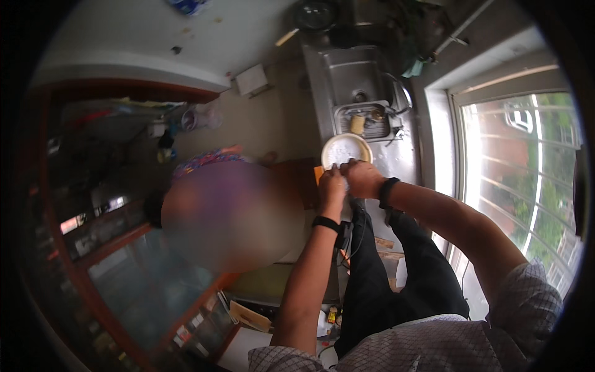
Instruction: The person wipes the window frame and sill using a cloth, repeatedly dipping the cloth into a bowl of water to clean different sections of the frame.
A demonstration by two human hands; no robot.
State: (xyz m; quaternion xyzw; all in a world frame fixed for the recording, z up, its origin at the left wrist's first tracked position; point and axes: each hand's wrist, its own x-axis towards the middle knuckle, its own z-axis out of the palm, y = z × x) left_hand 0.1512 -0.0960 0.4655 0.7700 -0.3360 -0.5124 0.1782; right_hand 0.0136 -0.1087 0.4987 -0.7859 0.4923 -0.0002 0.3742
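Observation:
A round cream-coloured bowl (pixel 324 151) with white contents (pixel 343 151) stands on the steel counter in front of me. My left hand (pixel 333 185) is at the bowl's near rim, its fingers bent over the edge. Close beside it, my right hand (pixel 363 178) reaches the same rim with curled fingers. The fingertips of both hands almost meet. A small pale patch shows between the hands, too unclear to name. Whether either hand grips the rim or something small is hidden by the fingers. Each wrist wears a black band.
Beyond the bowl is a steel sink (pixel 351 69) with a dish rack (pixel 341 122) holding a yellow item (pixel 357 124). A barred window (pixel 511 167) lies to the right. At left, a person (pixel 209 160) is near, largely blurred. A dark pan (pixel 316 15) sits at the far end.

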